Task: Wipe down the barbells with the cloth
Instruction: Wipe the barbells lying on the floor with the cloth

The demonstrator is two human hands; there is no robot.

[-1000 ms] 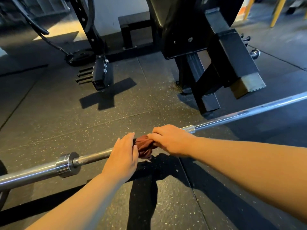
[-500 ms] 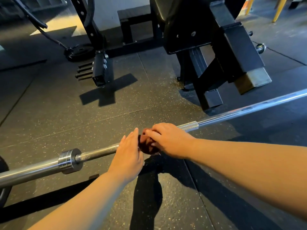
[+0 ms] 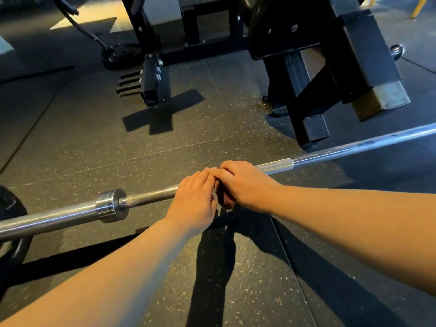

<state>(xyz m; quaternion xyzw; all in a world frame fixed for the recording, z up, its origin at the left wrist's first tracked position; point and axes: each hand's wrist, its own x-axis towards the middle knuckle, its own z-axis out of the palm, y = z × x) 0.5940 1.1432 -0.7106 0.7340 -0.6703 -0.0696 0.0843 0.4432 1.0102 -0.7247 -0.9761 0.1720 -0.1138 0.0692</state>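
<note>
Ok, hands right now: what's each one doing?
Left hand: closed over the barbell, beside the cloth.
Right hand: closed on the cloth, wrapped around the bar.

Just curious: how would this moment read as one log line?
task: wiping barbell | left hand on bar | right hand shut on cloth | cloth around bar

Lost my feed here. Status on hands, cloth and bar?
Left hand and right hand together on the barbell, fingers touching. Dark red cloth bunched under the right hand, mostly hidden. Nothing blocking the shaft; collar to the left.
</note>
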